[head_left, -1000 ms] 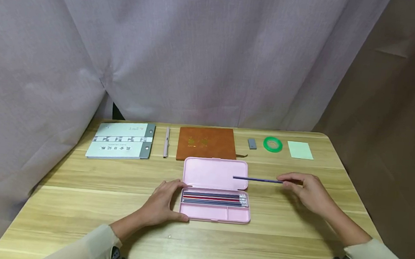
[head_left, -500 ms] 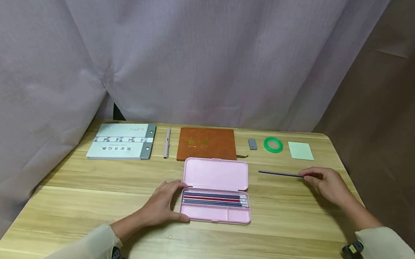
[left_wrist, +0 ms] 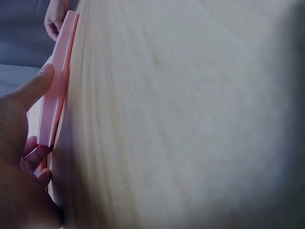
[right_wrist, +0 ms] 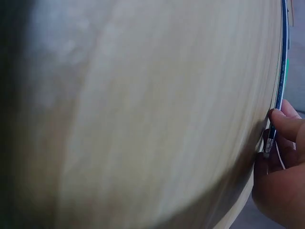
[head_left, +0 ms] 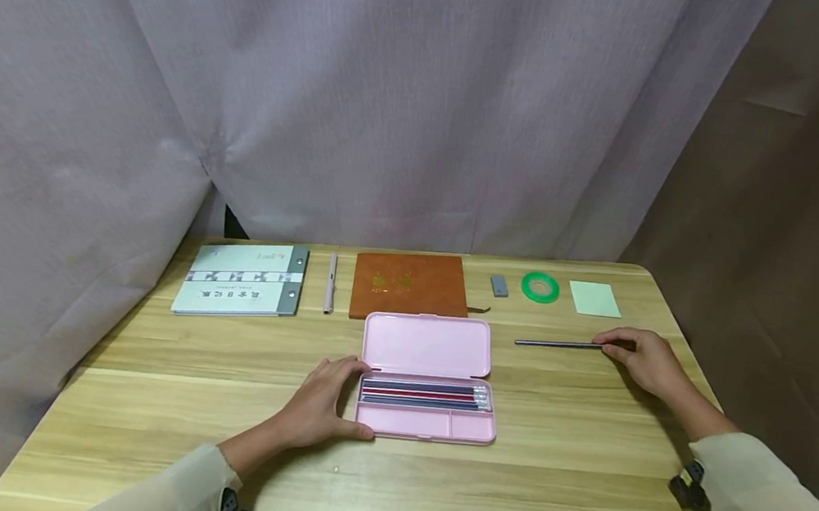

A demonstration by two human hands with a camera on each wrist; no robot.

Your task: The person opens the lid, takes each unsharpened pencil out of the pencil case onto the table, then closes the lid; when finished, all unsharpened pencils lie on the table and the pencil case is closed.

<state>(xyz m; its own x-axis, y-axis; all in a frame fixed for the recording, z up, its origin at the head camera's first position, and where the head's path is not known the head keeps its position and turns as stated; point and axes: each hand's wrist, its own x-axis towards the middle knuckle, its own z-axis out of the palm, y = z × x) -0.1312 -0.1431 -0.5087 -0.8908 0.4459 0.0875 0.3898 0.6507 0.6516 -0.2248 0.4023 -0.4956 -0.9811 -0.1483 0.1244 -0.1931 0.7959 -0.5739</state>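
Observation:
An open pink pencil case [head_left: 426, 422] lies mid-table in the head view, its lid [head_left: 426, 344] folded back. Several dark pencils and a red one [head_left: 418, 394] fill its rear compartment, eraser ends to the right. My left hand [head_left: 321, 407] grips the case's left end, thumb on the front side and fingers at the back; the left wrist view shows the thumb [left_wrist: 37, 87] along the pink wall. Right of the case, my right hand [head_left: 640, 360] pinches a dark pencil [head_left: 556, 344] near its eraser end, which shows in the right wrist view as a metal ferrule [right_wrist: 268, 147]. The pencil points left, at or just above the tabletop.
Along the back lie a pale green notebook [head_left: 236, 292], a pen [head_left: 330, 285], a brown notebook [head_left: 409, 288], a grey eraser [head_left: 499, 286], a green tape roll [head_left: 528, 290] and a green sticky note [head_left: 594, 299]. Grey curtains [head_left: 423, 109] hang behind the table.
My right hand has carried the pencil to the right, away from above the case's lid, and slowed there with the pencil slightly lower. The left hand has stayed on the case.

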